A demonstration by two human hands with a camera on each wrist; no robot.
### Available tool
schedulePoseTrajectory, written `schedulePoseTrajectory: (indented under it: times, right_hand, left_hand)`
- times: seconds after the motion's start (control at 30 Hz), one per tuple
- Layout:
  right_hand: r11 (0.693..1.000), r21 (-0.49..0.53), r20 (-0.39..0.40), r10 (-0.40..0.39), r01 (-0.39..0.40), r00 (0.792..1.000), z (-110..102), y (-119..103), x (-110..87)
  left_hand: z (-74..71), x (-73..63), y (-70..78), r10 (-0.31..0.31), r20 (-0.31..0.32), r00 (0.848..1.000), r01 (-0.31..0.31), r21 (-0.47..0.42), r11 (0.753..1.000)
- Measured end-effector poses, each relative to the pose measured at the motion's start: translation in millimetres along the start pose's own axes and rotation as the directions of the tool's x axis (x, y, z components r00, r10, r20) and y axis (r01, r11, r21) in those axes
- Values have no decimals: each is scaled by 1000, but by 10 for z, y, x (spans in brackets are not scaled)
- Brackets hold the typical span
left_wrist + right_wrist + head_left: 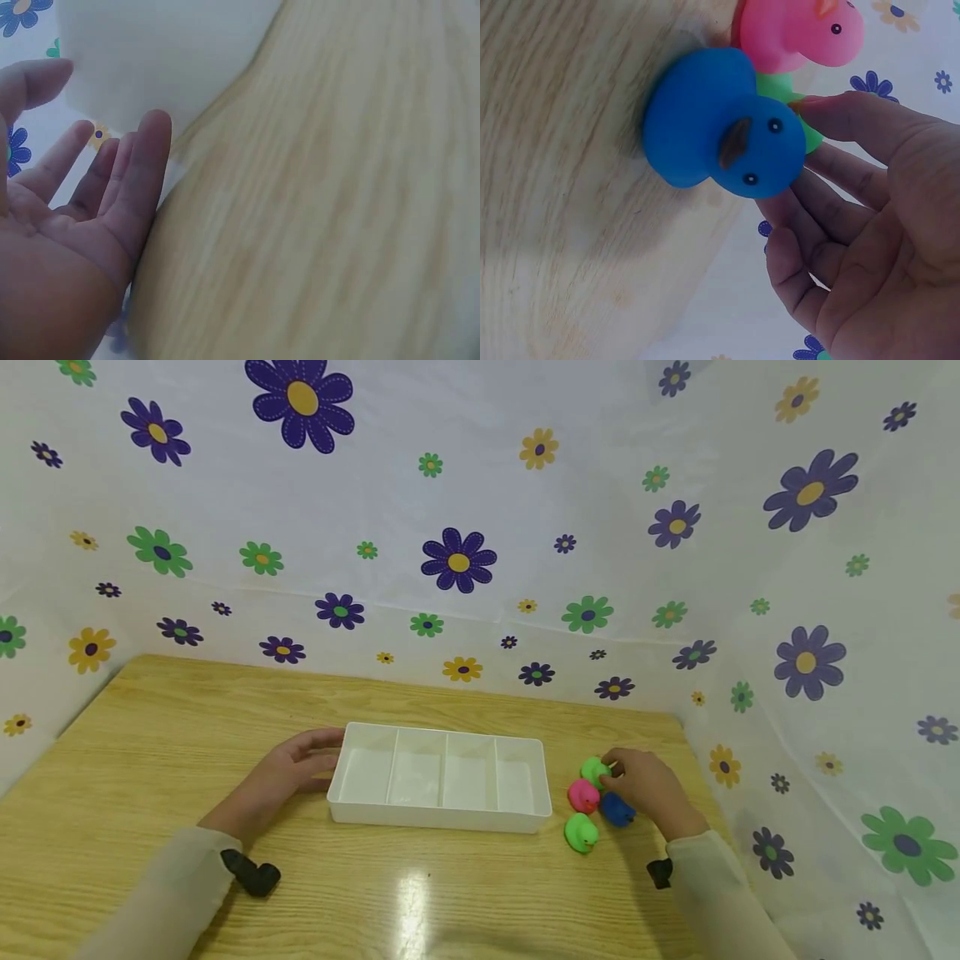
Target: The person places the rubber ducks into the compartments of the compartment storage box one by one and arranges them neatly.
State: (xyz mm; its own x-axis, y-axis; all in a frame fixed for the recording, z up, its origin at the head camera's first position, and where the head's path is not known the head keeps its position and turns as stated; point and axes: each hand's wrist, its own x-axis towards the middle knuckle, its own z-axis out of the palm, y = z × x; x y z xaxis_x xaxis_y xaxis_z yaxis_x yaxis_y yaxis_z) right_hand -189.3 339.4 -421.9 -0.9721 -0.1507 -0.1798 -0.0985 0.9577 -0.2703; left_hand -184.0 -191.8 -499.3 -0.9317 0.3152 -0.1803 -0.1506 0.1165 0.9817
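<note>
A white tray (442,817) with several compartments lies on the wooden table. My left hand (311,760) is at the tray's left end, its fingers loosely extended; in the left wrist view the fingertips are close to the tray wall (150,60), and contact is hard to tell. To the right of the tray, my right hand (645,781) pinches the far green rubber duck (593,771) between thumb and fingers. Beside it sit a pink duck (582,796) and a blue duck (618,811). Another green duck (581,833) sits nearest the front. The blue duck (697,120) partly hides the pinched one (810,140) in the right wrist view.
A white sheet (390,502) printed with flowers hangs behind the table and along both sides. Bare wood of the table (337,893) shows in front of the tray. Dark straps (251,872) are at the sleeve cuffs.
</note>
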Motion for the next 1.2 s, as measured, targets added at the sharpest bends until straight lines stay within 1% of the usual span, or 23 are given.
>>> schedulePoseTrajectory:
  times: [0.03,0.17,0.27,0.53,0.73,0.9,1.03,1.2]
  right_hand:
    - [1000,0,-1,2,-2,1000,-1,-8,-4]
    - [1000,3,-4,10,-10,1000,9,-23,-9]
    - [1000,3,-9,11,-11,1000,29,-5,-3]
    - [1000,11,-20,24,-24,1000,56,9,-6]
    - [1000,-14,-42,17,-17,999,61,1,-26]
    - [1000,-30,-59,0,-2,998,56,-26,-51]
    - [999,-37,-70,-9,6,998,45,-33,-52]
    - [999,-43,-116,-15,11,993,48,-30,-33]
  left_hand:
    - [9,2,10,-14,-5,1000,14,-5,1000]
    - [36,29,12,-29,-29,999,29,-6,1000]
    - [42,49,5,-19,-42,999,19,7,1000]
    - [56,24,57,-63,-59,996,64,18,998]
    - [56,25,67,-59,-55,997,60,26,998]
    - [41,30,54,-68,-46,997,68,10,998]
    - [30,31,45,-63,-35,997,63,2,998]
    - [19,36,34,-53,-6,999,53,-3,999]
